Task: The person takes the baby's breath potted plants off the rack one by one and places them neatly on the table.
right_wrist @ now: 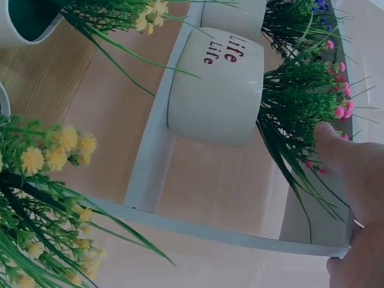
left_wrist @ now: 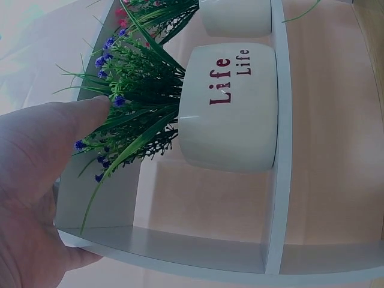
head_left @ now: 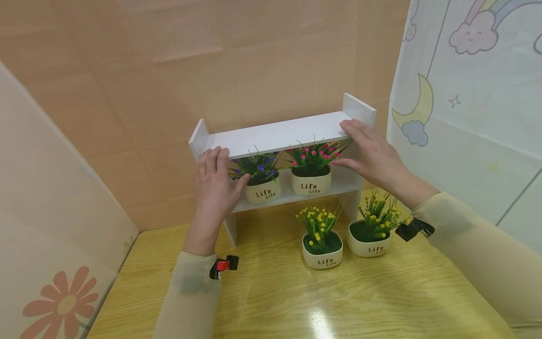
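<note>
A white two-tier shelf (head_left: 279,135) stands on the wooden table. My left hand (head_left: 216,183) grips its top board near the left end, fingertips over the front edge and thumb lower, by the purple flowers. At the right end my right hand (head_left: 374,150) holds the same board, fingers on top and thumb below the edge beside the pink flowers. On the middle board sit a cream pot of purple flowers (head_left: 263,189) and a cream pot of pink flowers (head_left: 311,182). Both pots read "Life" and stand upright.
Two cream pots with yellow flowers stand on the table (head_left: 271,301): one pot (head_left: 322,256) in front of the shelf, another pot (head_left: 369,242) by its right leg, under my right forearm. A tan backdrop (head_left: 254,61) rises behind; printed white panels (head_left: 466,141) flank both sides.
</note>
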A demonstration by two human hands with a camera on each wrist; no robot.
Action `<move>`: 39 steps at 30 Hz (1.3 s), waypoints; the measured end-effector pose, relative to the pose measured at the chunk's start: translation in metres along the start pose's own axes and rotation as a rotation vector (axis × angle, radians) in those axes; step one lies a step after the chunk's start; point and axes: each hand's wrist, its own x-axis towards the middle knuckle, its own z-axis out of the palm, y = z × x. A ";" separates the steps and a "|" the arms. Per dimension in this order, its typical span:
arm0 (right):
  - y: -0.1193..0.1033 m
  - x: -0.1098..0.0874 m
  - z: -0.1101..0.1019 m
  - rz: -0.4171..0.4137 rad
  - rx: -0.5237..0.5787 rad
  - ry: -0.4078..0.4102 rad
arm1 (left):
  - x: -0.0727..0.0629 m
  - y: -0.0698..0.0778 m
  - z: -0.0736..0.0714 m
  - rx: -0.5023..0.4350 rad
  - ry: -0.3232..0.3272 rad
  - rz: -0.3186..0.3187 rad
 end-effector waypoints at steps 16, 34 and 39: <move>0.005 -0.001 0.007 -0.049 -0.047 0.026 | 0.000 -0.001 0.001 0.000 0.039 0.032; 0.004 -0.001 0.009 0.007 -0.062 -0.019 | -0.002 0.002 -0.008 -0.069 0.035 0.043; 0.006 -0.001 0.009 -0.001 -0.068 -0.017 | -0.007 0.003 -0.010 -0.101 0.055 0.053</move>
